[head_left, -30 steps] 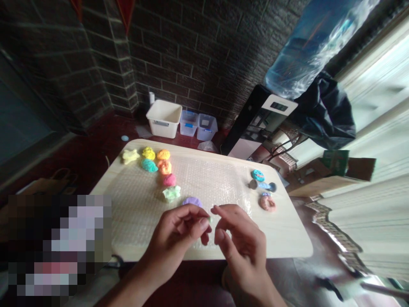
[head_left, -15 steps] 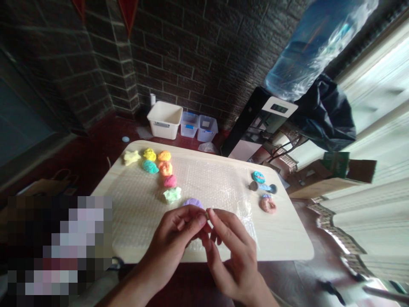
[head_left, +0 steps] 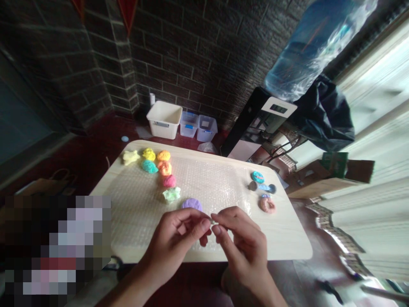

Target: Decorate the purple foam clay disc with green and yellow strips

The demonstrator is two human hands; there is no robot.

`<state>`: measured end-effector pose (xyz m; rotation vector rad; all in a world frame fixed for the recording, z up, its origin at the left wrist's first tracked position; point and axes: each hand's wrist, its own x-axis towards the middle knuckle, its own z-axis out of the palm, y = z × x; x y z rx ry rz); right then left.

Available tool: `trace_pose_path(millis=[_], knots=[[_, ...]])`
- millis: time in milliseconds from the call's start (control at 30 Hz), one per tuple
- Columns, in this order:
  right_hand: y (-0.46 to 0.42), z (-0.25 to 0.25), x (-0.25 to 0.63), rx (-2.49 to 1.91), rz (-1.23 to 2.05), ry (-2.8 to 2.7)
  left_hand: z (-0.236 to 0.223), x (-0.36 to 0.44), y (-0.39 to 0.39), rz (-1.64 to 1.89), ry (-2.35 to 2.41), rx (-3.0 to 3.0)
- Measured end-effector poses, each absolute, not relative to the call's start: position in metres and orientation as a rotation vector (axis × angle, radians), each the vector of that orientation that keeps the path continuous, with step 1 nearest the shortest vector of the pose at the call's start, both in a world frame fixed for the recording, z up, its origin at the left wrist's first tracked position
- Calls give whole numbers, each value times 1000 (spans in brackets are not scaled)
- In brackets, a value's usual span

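Observation:
Over the near part of the table, my left hand (head_left: 182, 234) and my right hand (head_left: 246, 245) meet at the fingertips. Between them they pinch a small pale piece of clay (head_left: 213, 222), mostly covered by the fingers. Just beyond my left hand lies a flattened purple clay lump (head_left: 192, 204), partly hidden by the fingers. Farther off are a pale green lump (head_left: 171, 194), a pink lump (head_left: 169, 181) and an orange lump (head_left: 165, 167).
Bubble wrap (head_left: 211, 179) covers much of the table (head_left: 287, 238). More lumps sit at the far left, among them a teal one (head_left: 149, 166). At right are a blue-green disc (head_left: 258, 177), a dumbbell-like piece (head_left: 262, 187) and a pinkish ring (head_left: 267, 204). Bins (head_left: 164, 121) stand behind.
My right hand has shifted slightly right and its fingers have drawn back from my left hand's. The small piece now shows more between the fingertips.

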<state>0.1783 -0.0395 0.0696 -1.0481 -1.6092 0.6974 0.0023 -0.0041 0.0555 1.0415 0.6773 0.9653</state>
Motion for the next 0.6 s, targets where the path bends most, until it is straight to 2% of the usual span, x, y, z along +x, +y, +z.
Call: trace_pose_path(millis=[400,600], knots=[[-39,61,165,-950,1034,-1231,45,6,-6,1055,553,747],[-36,63,171,-996,866,-1378,51,2,-3,1035,576,950]])
